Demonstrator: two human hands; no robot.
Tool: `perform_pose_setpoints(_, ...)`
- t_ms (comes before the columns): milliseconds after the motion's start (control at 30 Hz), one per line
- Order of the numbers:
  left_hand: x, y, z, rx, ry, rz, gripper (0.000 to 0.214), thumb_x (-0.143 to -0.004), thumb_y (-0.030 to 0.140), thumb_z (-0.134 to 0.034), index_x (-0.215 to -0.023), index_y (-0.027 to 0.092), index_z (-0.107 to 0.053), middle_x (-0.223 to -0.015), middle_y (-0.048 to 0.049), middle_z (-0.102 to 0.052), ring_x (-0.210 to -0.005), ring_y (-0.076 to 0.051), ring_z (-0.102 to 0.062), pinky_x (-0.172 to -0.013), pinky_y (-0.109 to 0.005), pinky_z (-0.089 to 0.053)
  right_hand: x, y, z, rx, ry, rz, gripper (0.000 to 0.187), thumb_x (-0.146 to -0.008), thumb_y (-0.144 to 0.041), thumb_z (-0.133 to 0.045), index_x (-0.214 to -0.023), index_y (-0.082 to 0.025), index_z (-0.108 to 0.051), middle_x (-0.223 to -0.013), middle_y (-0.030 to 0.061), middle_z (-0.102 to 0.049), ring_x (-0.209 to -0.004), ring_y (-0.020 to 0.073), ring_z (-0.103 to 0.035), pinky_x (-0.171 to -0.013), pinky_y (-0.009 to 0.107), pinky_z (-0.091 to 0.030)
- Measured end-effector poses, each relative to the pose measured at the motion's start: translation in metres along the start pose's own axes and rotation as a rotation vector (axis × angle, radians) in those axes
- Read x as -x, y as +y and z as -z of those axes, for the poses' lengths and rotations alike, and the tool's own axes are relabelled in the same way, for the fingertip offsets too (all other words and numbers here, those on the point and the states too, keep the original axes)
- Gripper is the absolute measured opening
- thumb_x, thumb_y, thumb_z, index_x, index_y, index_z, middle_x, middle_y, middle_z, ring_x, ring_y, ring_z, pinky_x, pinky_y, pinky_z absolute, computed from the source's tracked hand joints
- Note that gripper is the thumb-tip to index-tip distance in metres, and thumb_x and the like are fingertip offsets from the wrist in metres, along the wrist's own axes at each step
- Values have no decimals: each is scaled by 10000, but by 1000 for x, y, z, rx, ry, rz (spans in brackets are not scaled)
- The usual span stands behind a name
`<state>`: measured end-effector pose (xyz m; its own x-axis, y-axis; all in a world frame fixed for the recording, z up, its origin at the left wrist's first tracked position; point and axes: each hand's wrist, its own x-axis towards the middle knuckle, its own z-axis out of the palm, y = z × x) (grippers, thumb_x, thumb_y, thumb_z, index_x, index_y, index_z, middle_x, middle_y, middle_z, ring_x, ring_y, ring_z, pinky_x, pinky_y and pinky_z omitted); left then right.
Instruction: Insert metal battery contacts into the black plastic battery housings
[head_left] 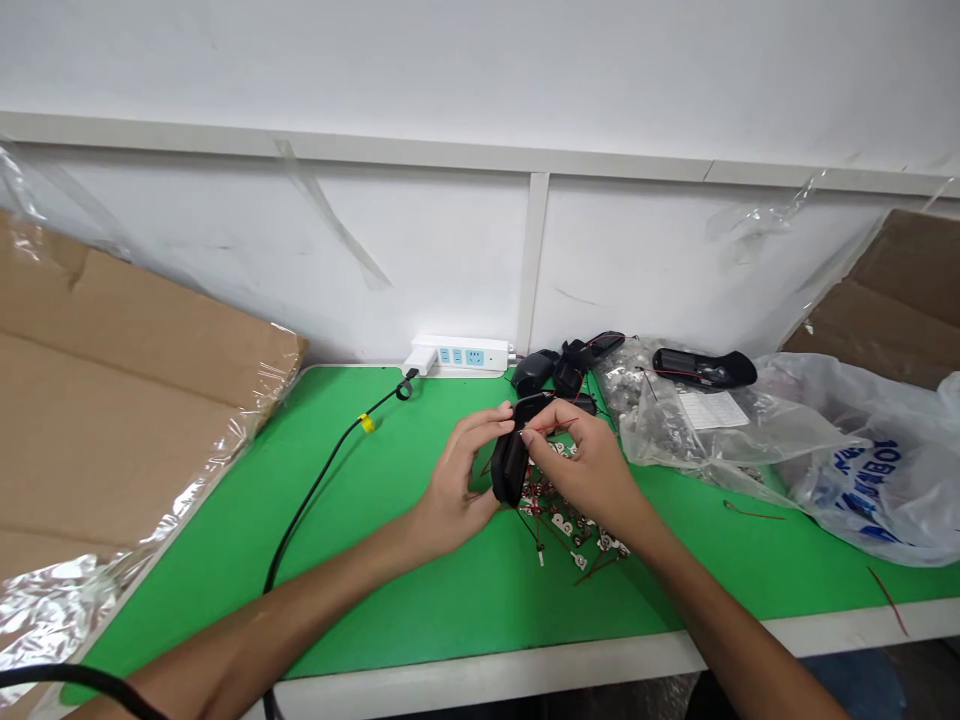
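My left hand grips a black plastic housing from its left side, tilted up above the green table. At the housing's upper right, my right hand pinches a thin red wire between thumb and forefinger. The wire's end at the fingertips is too small to make out. Beneath and behind my right hand lies a pile of small metal contacts with red wires, partly hidden. More black housings are heaped just behind my hands.
A white power strip with a plugged-in adapter stands against the wall; its black cable runs down the left. Clear bags of parts lie at right, one black housing on top. Cardboard leans at left.
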<state>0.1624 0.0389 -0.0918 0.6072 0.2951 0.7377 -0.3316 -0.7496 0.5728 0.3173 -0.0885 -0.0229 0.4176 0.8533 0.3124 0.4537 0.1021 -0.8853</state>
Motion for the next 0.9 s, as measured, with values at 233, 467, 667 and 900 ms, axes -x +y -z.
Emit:
perform_pose_setpoints(233,4,-3,-3,55,37,-50,720,-870,204,-805,-1496,335,-475,-1493,-143,-511,-1455,-347,-503,-1223,-618,-416,4,-3,-1,-9,-32,28,97,-935,-273,-630,-863,-215,-659,-845,6,-686,-762,158,-619,-602,247,-446)
perform_pose_setpoints(467,5,-4,-4,92,67,-66,791,-807,252,-886,-1490,347,-498,-1478,-139,-517,-1461,-356,-496,-1231,-630,-408,6,-6,-2,-1,-30,42,94,-941,-266,-618,-865,-222,-651,-845,13,-693,-763,170,-625,-625,265,-464)
perform_pose_setpoints(667,2,0,-1,18,38,-152,809,-805,201,-885,-1507,310,-499,-1476,-151,-537,-1469,-356,-490,-1224,-611,-435,7,-6,0,14,-43,105,103,-938,-216,-612,-836,-224,-622,-791,-12,-665,-733,159,-605,-710,286,-468)
perform_pose_setpoints(900,5,-3,0,-31,31,-206,776,-853,179,-830,-1536,310,-485,-1471,-145,-562,-1473,-362,-489,-1222,-630,-440,6,-7,6,-2,-103,129,127,-925,-191,-611,-803,-223,-617,-781,-14,-658,-725,157,-599,-683,275,-464)
